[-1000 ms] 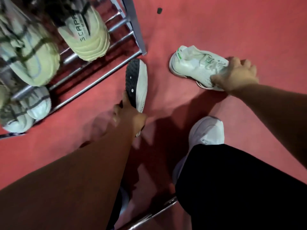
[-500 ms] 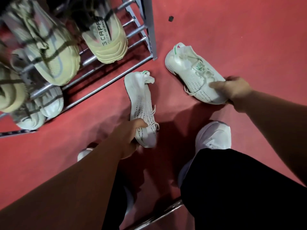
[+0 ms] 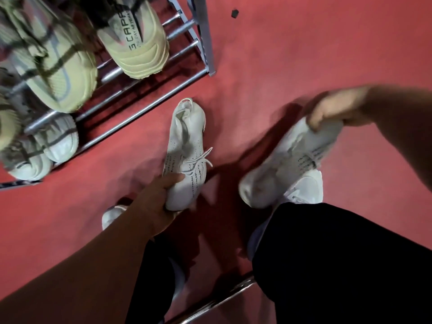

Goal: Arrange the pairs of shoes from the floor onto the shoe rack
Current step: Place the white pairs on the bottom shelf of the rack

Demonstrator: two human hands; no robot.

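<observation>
these are light knit trainers, i judge: soft, perforated uppers that will fold under a squeeze, over a stiffer foam sole. nothing here looks fragile or slippery, though the loose laces on the left white shoe could snag on a rail. the firm places to take hold are the sole edge or the heel collar. a pinch on the knit alone would let the shoe droop.

my left hand is clamped on the toe end of that shoe. the thumb lies over the top of the knit and the other fingers are hidden beneath. the shoe sits sole down, its heel and pull tab pointing at the front rail of the shoe rack, near the rack's right front corner but not touching it. i cannot tell whether it rests on the red floor or is just lifted off it.

my right hand is curled round one end of the right white shoe, fingers wrapped over its edge. the blur keeps me from saying which end. that shoe hangs slanting above my own right foot, well apart from the rack.

the rack's tiers carry yellow-green trainers, so i judge the pair will need its own stretch of rail, set down sole first and side by side.
</observation>
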